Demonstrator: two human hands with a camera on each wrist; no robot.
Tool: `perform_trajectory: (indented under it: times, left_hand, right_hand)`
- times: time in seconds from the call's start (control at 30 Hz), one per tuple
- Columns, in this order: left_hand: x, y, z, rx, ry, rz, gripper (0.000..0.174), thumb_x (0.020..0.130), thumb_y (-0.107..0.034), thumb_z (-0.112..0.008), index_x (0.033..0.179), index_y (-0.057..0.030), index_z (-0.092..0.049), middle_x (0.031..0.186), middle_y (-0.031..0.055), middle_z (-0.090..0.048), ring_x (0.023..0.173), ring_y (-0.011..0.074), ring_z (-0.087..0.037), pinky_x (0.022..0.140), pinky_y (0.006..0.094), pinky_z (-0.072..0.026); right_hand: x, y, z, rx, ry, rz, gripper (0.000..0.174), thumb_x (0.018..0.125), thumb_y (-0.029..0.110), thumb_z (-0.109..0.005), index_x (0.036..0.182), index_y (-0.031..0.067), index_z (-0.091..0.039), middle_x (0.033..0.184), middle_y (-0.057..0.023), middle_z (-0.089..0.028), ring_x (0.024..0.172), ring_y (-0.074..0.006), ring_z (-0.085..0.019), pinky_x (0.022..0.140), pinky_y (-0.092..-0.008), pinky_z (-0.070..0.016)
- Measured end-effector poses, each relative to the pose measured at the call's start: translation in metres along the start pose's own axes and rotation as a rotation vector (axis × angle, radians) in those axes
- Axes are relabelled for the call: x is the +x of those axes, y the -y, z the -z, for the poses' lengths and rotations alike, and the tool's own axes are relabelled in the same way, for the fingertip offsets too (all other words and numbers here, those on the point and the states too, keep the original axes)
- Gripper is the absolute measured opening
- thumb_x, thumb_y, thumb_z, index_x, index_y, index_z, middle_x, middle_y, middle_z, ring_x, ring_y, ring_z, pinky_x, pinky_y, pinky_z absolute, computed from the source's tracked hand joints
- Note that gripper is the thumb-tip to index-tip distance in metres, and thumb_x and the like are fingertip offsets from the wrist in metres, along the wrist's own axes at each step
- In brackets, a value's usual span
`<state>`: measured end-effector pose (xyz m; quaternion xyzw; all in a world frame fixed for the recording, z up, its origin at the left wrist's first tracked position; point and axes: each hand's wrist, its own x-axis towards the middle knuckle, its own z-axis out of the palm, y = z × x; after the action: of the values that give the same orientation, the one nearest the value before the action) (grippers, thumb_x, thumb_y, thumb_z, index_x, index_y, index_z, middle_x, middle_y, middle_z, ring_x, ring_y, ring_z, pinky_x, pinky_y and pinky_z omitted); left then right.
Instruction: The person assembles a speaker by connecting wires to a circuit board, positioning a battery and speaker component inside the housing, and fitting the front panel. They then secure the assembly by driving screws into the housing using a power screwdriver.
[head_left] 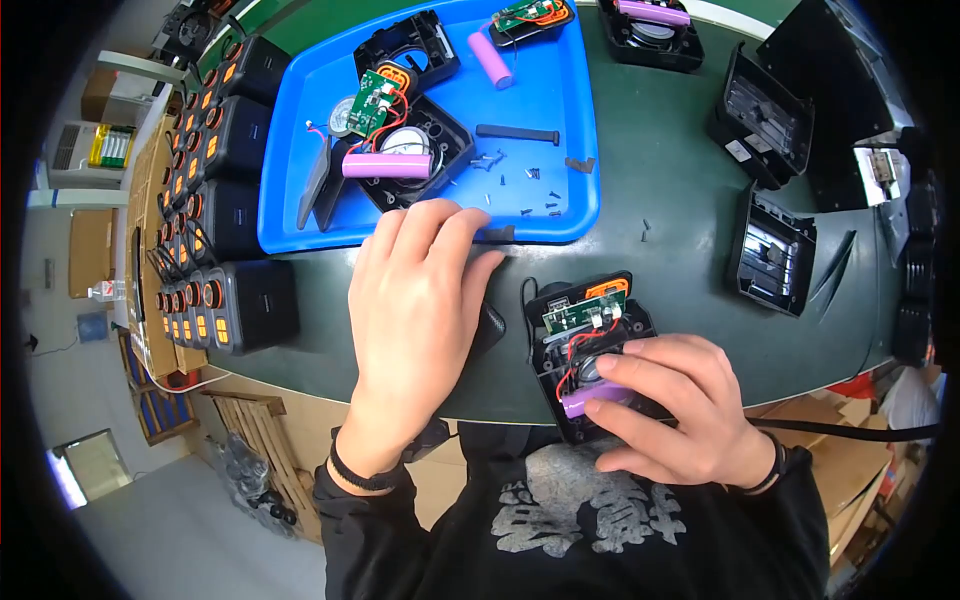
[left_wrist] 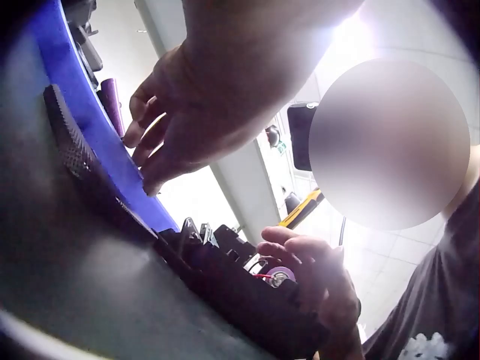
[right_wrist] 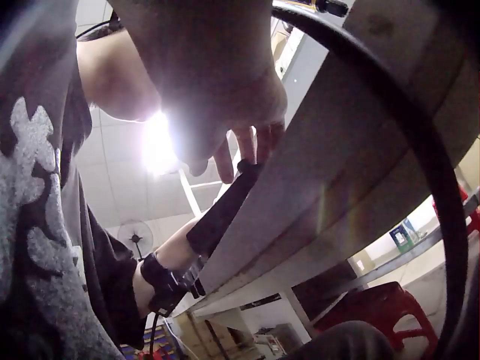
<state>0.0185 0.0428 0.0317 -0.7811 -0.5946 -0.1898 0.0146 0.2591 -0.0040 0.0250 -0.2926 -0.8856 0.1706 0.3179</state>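
Observation:
My left hand [head_left: 415,285] is at the near rim of the blue tray [head_left: 275,190], palm down, with its fingers loosely bent. Nothing shows in its fingers in the left wrist view. Beside it on the table lies a dark textured object [left_wrist: 75,142], partly hidden by the hand in the head view. My right hand [head_left: 680,410] rests over an opened black casing [head_left: 550,385] at the table's front edge, fingertips at a purple battery cell [head_left: 580,402]. A green circuit board [head_left: 585,313] with red wires sits at the casing's far end. The right hand covers part of the casing.
The tray holds another opened casing [head_left: 450,125], a purple cell [head_left: 490,60] and several loose screws [head_left: 530,173]. Black boxes with orange buttons [head_left: 245,300] stand in rows at left. Empty black shells [head_left: 770,250] lie at right. A black cable [head_left: 850,430] runs off right.

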Motion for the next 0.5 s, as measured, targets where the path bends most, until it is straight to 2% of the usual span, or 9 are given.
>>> perform_trajectory:
  times: [0.17,0.23,0.33,0.47,0.5]
  left_hand:
    - [0.0030,0.0022,-0.0036,-0.008,-0.010,0.009,0.022,0.076,-0.006,-0.077,0.096,-0.0060,-0.068,0.095,0.0075,-0.065,0.089,0.0284,-0.062,0.076,0.0386,-0.0501]
    - [0.0042,0.0033,-0.0057,0.006,-0.057,-0.012,0.013,0.076,-0.011,-0.076,0.086,-0.0079,-0.068,0.087,0.0036,-0.062,0.081,0.0247,-0.059,0.071,0.0370,-0.0494]
    - [0.0049,0.0019,-0.0045,0.016,-0.048,-0.005,0.011,0.076,-0.010,-0.076,0.081,-0.0085,-0.066,0.082,0.0034,-0.061,0.079,0.0246,-0.059,0.068,0.0371,-0.0493]
    - [0.0042,-0.0017,-0.0034,-0.002,-0.058,-0.005,0.011,0.077,-0.009,-0.075,0.079,-0.0085,-0.064,0.080,0.0037,-0.060,0.077,0.0250,-0.059,0.066,0.0375,-0.0491]
    - [0.0039,-0.0037,-0.0013,-0.023,-0.036,0.014,0.012,0.076,-0.005,-0.075,0.081,-0.0064,-0.064,0.083,0.0047,-0.062,0.079,0.0256,-0.061,0.069,0.0368,-0.0498]
  right_hand:
    - [-0.0003,-0.0011,-0.0013,-0.003,0.001,-0.011,0.041,0.077,0.040,-0.073,0.104,0.0092,-0.069,0.120,-0.0091,-0.064,0.104,-0.0273,-0.062,0.086,-0.0398,-0.0530]
    - [0.0002,-0.0010,-0.0010,0.000,0.004,-0.017,0.041,0.077,0.039,-0.074,0.104,0.0095,-0.069,0.120,-0.0090,-0.064,0.104,-0.0275,-0.062,0.086,-0.0400,-0.0528]
    - [-0.0002,-0.0011,-0.0008,-0.002,0.016,-0.028,0.041,0.076,0.039,-0.075,0.105,0.0100,-0.069,0.121,-0.0088,-0.063,0.105,-0.0279,-0.062,0.087,-0.0404,-0.0526]
    - [-0.0002,-0.0004,-0.0008,-0.004,0.028,-0.044,0.042,0.074,0.038,-0.075,0.105,0.0100,-0.068,0.121,-0.0089,-0.062,0.106,-0.0284,-0.061,0.087,-0.0411,-0.0523]
    - [-0.0001,-0.0005,-0.0007,-0.004,0.030,-0.044,0.042,0.074,0.038,-0.075,0.105,0.0100,-0.068,0.121,-0.0089,-0.062,0.106,-0.0284,-0.061,0.087,-0.0411,-0.0523]
